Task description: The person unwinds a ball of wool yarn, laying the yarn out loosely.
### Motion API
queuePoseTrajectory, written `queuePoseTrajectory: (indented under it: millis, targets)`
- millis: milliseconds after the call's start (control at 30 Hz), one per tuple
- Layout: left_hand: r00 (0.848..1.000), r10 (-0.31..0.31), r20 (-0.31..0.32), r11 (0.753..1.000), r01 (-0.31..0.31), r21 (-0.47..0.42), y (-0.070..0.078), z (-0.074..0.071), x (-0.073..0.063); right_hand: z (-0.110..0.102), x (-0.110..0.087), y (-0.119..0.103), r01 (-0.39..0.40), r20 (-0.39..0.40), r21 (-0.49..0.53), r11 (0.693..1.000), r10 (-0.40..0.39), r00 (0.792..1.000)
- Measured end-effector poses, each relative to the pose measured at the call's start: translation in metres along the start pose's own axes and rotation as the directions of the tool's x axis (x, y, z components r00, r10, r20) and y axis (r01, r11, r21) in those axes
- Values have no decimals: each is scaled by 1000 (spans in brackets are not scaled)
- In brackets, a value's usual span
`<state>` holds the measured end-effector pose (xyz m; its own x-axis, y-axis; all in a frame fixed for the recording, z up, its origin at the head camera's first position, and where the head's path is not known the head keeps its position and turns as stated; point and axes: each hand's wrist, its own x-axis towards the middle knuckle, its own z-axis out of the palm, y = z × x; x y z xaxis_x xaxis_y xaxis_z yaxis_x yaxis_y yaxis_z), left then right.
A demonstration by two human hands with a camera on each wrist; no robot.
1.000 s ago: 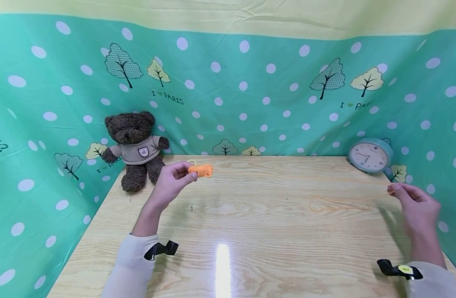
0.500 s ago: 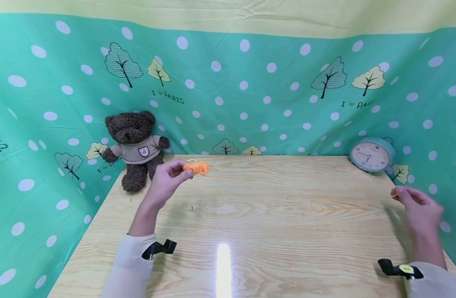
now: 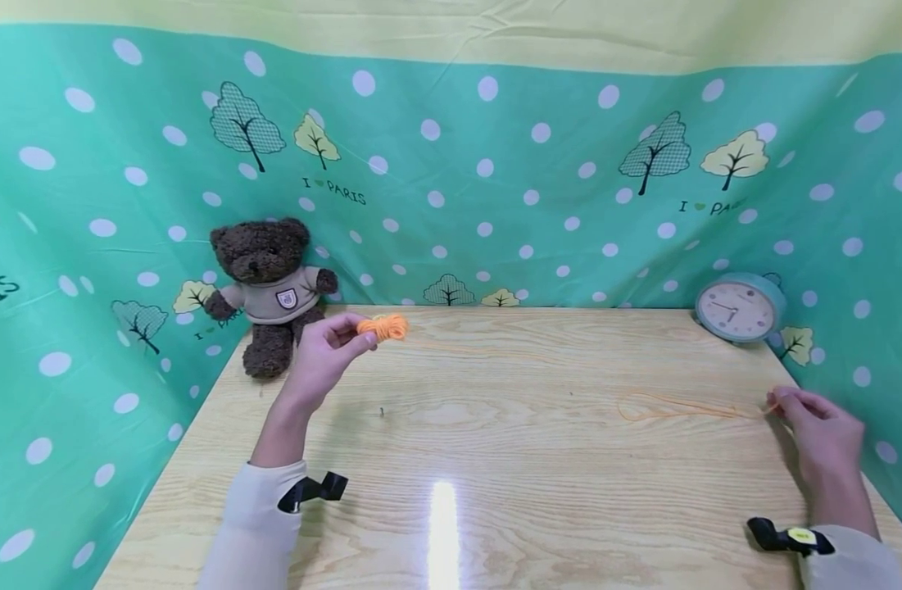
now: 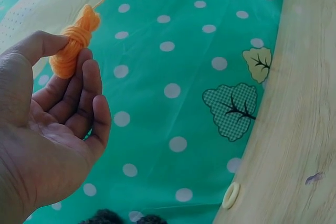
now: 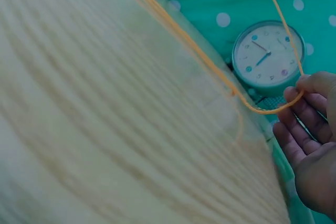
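Observation:
My left hand (image 3: 324,354) holds a small wound bundle of orange yarn (image 3: 384,328) above the back left of the table, pinched between thumb and fingers. In the left wrist view a single strand runs up and away from the top of the yarn bundle (image 4: 77,40). At the table's right side my right hand (image 3: 822,426) pinches an orange strand (image 5: 270,111) between thumb and fingertips. That strand bends at the fingertips: one side climbs past the clock, the other drops to the table. A loose orange loop of yarn (image 3: 675,401) lies on the wood left of the right hand.
A brown teddy bear (image 3: 262,287) in a grey top sits at the back left, behind the left hand. A teal alarm clock (image 3: 740,307) stands at the back right corner. One pale yellow ring (image 4: 231,195) lies near the table's back edge. A polka-dot cloth (image 3: 487,197) hangs behind the table (image 3: 539,508).
My right hand has come down closer to the table with its strand. The left hand has shifted slightly left and up with the yarn bundle, now overlapping the ring in the head view.

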<state>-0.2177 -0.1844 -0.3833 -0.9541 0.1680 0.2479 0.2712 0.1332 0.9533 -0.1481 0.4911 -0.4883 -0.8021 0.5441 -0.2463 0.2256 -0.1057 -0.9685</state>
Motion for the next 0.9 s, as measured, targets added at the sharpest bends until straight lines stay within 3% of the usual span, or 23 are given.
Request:
queuePoseTrajectory:
  millis: [400,633,900]
  targets:
    - [999,41,-19,999,-42,-26,0,-10,-1,2,4,5,22,-38,34,999,-21,999]
    - [999,49,13,999,-49,-19,1,-13,-2,3,6,7,27,-62,91,995,-21,998]
    - [998,58,30,996,-56,-70,2,-16,-3,3,7,8,36,-76,103,994,-29,997]
